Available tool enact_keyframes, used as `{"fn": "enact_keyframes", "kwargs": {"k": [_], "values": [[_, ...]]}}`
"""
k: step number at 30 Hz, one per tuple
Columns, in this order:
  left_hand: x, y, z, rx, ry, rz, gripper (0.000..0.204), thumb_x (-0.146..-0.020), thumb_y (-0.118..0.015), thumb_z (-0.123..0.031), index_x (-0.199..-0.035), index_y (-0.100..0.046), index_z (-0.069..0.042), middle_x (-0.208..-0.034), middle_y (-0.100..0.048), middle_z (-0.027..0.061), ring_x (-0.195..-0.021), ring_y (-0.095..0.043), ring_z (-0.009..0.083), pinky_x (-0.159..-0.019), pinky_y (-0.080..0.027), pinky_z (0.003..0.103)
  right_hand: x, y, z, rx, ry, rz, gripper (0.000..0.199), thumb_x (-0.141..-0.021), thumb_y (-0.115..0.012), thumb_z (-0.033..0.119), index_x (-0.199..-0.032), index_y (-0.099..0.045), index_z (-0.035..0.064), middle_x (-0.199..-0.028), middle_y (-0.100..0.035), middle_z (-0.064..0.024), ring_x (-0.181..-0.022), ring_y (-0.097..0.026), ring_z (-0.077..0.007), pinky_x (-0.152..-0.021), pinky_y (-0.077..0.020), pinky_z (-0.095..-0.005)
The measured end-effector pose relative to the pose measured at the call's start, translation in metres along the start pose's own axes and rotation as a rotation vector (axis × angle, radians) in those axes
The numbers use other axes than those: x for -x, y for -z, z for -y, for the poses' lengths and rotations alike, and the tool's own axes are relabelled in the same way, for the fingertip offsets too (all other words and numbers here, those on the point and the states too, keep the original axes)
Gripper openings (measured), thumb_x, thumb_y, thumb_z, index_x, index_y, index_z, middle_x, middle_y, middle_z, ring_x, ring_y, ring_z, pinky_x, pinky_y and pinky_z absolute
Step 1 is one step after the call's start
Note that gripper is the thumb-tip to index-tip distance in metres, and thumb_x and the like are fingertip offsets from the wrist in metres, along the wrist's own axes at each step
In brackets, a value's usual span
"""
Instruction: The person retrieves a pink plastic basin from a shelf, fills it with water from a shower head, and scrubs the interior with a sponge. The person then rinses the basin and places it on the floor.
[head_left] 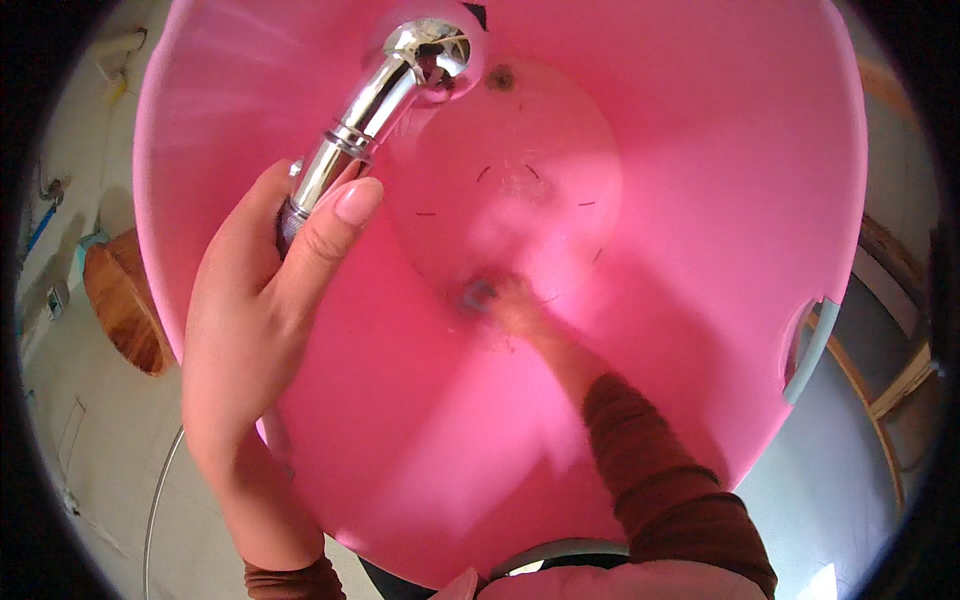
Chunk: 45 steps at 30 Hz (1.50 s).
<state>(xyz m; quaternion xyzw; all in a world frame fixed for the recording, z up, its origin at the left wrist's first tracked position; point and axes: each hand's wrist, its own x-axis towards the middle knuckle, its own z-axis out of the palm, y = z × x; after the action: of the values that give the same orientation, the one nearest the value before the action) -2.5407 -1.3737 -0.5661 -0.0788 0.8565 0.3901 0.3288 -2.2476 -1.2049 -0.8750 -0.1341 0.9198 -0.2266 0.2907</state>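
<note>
My left hand [270,290] is wrapped round a shiny chrome shower head [370,110], its thumb along the handle. The sprayer's round head hangs over the inside of a deep pink tub [720,190]. My right hand [515,300] reaches down into the tub, close to the bottom. At its fingers is a small dark grey-blue thing [478,294], too blurred to name. The fingers look closed on it. Shallow water seems to cover the round base, with a dark spot [500,77] near its far edge. Several short dark marks show on the base.
A grey handle [812,352] sits on the tub's right side. Left of the tub stands a brown wooden bowl-like object [125,300]. A thin hose [157,500] runs down by my left forearm. Wooden framing [905,380] lies at the far right.
</note>
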Motion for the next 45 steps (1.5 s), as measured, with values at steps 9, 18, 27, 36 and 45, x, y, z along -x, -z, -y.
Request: {"fn": "enact_keyframes", "kwargs": {"k": [9,18,27,36,45], "values": [[0.008,-0.002,-0.001,0.138,0.049,-0.004,0.036,-0.087,-0.061,-0.035,-0.094,-0.057,0.0,-0.069,-0.037,-0.0057,-0.064,-0.032,0.005,-0.054,-0.027,0.02,-0.029,0.088,-0.16,0.326,-0.401,-0.332,0.057,-0.077,-0.057,0.008,-0.131,-0.044,0.0197,-0.127,-0.043,-0.0141,-0.117,-0.04,-0.0327,-0.09,-0.0377,-0.0436],[0.013,-0.009,-0.001,0.12,0.046,0.02,0.034,-0.088,-0.06,-0.035,-0.087,-0.054,-0.002,-0.068,-0.036,-0.0034,-0.064,-0.032,0.0073,-0.055,-0.028,0.022,0.014,0.004,0.007,-0.103,-0.231,0.09,0.066,-0.073,-0.058,0.006,-0.134,-0.04,0.0253,-0.136,-0.033,-0.0096,-0.125,-0.031,-0.0345,-0.099,-0.0277,-0.0529],[0.02,-0.009,-0.005,0.136,0.213,0.005,0.033,-0.087,-0.063,-0.028,-0.101,-0.054,-0.001,-0.078,-0.044,-0.0042,-0.071,-0.037,0.0054,-0.061,-0.031,0.019,-0.218,0.172,-0.128,0.435,0.327,-0.369,0.036,-0.084,-0.047,0.024,-0.119,-0.054,0.0251,-0.135,-0.041,-0.0031,-0.127,-0.035,-0.027,-0.106,-0.0218,-0.0506],[0.023,-0.011,-0.004,0.115,0.071,0.059,0.033,-0.087,-0.061,-0.033,-0.086,-0.051,-0.001,-0.067,-0.037,-0.0009,-0.064,-0.034,0.0091,-0.055,-0.031,0.025,0.014,0.039,-0.076,0.399,-0.955,-0.403,0.056,-0.08,-0.058,0.018,-0.132,-0.037,0.0073,-0.111,-0.05,-0.0255,-0.098,-0.053,-0.0382,-0.078,-0.0455,-0.0447],[0.022,-0.012,-0.006,0.172,0.121,0.088,0.032,-0.085,-0.064,-0.032,-0.088,-0.052,-0.002,-0.069,-0.037,-0.0027,-0.064,-0.032,0.0079,-0.054,-0.028,0.023,-0.108,0.147,-0.129,0.538,-0.107,-0.596,0.051,-0.075,-0.057,0.016,-0.126,-0.049,0.0169,-0.105,-0.052,-0.0161,-0.085,-0.056,-0.0302,-0.068,-0.0469,-0.0398]]}}
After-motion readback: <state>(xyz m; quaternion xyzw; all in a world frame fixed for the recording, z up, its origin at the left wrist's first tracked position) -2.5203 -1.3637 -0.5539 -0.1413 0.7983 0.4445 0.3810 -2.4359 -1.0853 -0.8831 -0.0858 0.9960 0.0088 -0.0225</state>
